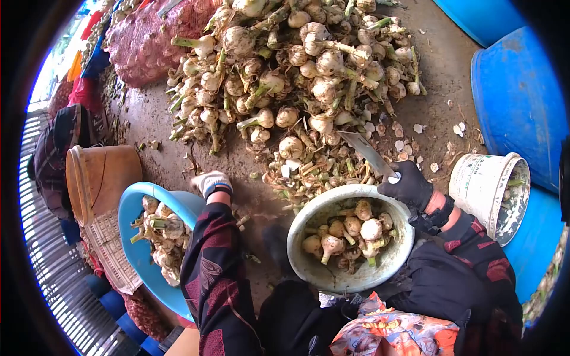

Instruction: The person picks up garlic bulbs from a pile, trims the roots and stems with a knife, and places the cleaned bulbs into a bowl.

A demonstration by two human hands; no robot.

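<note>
My right hand [407, 185], in a black glove, is closed round the pale handle of a knife [368, 154] whose blade points up and left. It is above the right rim of a grey-white basin [300, 261] holding several garlic bulbs [332, 246]. My left hand [214, 183], in a white and grey glove, is beside the upper rim of a light blue basin [127, 204]. Its fingers are smeared, and I cannot see anything held in them. More garlic bulbs [169, 228] lie in the blue basin. Ahead is a big heap of garlic [291, 71] with stems attached.
Cut stems and roots [309, 169] litter the floor before the grey-white basin. At right stand a white bucket [475, 184] and a large blue barrel [516, 101]. On the left are an orange-brown bucket [113, 178], a woven crate [110, 249] and a pink mesh sack [148, 44].
</note>
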